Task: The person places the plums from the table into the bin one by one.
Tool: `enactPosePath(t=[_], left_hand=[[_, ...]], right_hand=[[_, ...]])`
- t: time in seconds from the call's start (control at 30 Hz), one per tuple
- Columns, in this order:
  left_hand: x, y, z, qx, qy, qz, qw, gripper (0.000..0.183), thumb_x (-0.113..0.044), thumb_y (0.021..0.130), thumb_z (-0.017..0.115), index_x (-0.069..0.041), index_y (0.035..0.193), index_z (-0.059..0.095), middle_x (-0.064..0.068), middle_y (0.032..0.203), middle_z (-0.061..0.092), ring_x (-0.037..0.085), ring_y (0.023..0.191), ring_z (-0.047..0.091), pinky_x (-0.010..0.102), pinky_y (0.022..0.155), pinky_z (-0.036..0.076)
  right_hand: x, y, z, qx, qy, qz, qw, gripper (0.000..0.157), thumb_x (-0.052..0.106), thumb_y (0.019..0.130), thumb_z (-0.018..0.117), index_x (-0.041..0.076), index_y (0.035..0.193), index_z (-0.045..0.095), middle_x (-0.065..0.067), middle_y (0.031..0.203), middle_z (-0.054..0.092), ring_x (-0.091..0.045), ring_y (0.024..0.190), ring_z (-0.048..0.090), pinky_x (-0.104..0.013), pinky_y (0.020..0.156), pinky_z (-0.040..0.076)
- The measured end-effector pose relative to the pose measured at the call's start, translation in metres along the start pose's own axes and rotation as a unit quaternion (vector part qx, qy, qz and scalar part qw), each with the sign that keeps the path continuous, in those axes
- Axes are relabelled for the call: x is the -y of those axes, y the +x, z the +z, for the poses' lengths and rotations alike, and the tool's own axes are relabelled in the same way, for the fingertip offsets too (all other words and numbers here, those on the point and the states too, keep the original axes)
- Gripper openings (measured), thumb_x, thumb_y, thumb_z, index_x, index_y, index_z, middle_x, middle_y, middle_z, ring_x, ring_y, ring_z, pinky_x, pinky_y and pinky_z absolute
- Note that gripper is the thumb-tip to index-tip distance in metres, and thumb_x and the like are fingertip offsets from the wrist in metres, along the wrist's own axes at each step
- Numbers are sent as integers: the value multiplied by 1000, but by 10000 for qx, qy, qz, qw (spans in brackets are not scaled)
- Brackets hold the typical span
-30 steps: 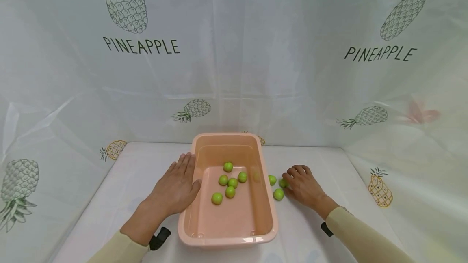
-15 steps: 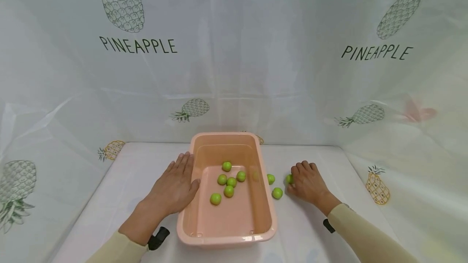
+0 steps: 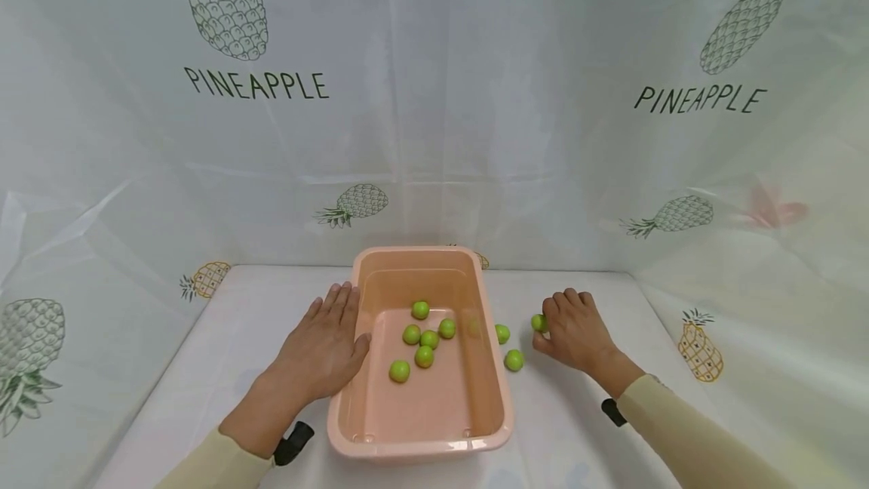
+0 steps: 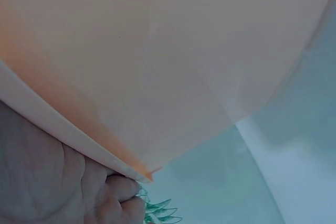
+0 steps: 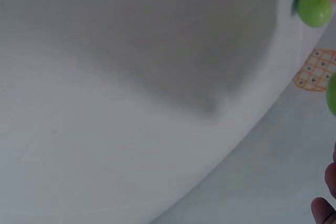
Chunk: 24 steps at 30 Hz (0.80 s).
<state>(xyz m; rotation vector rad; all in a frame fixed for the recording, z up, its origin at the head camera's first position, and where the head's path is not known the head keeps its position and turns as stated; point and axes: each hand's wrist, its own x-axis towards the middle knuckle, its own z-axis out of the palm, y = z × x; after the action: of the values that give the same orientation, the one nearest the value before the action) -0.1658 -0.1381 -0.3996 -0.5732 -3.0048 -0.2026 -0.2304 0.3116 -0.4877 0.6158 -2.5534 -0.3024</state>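
Observation:
A peach-coloured plastic basin (image 3: 421, 447) stands mid-table, with several small round green fruits (image 3: 424, 356) on its floor. My left hand (image 3: 320, 349) lies with straight fingers along the basin's left rim; in the left wrist view its palm (image 4: 42, 171) is beside the basin wall (image 4: 147, 66). On the right, my right hand (image 3: 577, 334) holds one green fruit (image 3: 538, 322) between thumb and curled fingers, above the table. That held fruit (image 5: 332, 96) is cut off at the right wrist view's edge.
Two more green fruits, one nearer (image 3: 514, 360) and one farther (image 3: 502, 333), lie on the white-covered table (image 3: 611, 398) between the basin and my right hand. A white sheet (image 3: 434, 134) printed with pineapples hangs behind the table.
My right hand has taken hold of a green fruit, lifted it off the table and shifted slightly right, away from the two others. The left hand stays at the basin's rim.

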Motion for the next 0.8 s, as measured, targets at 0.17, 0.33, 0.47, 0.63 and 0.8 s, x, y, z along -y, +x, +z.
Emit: enactPosePath(t=[0.17,0.33,0.47,0.63,0.8], left_hand=[[0,0,1,-8,39,32,10000,74,-37,108,49,11,161,30,30,168,31,46,158,27,61,127,28],[0,1,2,-6,-30,15,10000,74,-36,108,50,11,161,29,30,168,30,46,158,26,61,127,27],[1,0,1,1,-44,-14,10000,73,-36,109,50,11,161,28,30,168,30,46,159,26,61,127,27],[0,0,0,18,-70,-30,10000,74,-35,108,50,11,161,28,31,168,30,47,158,26,61,127,26],[1,1,1,61,-128,-47,9999,74,-36,109,49,11,162,27,30,169,28,47,159,24,61,128,25]], right_hand=[[2,14,-21,-585,267,-118,9979,35,39,80,66,6,82,53,-4,75,50,-29,77,51,-49,74,45],[6,36,-52,-872,558,-160,9945,34,37,79,69,7,83,55,-6,78,57,-30,77,51,-47,72,42],[19,55,-81,-816,816,-117,9933,31,36,80,69,9,84,58,-6,81,59,-29,79,51,-45,75,41],[46,73,-108,-654,1166,-270,9907,29,37,83,70,10,85,59,-3,83,59,-26,84,51,-45,80,42],[76,82,-115,-658,1352,-633,9866,30,38,81,71,12,87,60,1,81,56,-22,81,49,-42,78,43]])
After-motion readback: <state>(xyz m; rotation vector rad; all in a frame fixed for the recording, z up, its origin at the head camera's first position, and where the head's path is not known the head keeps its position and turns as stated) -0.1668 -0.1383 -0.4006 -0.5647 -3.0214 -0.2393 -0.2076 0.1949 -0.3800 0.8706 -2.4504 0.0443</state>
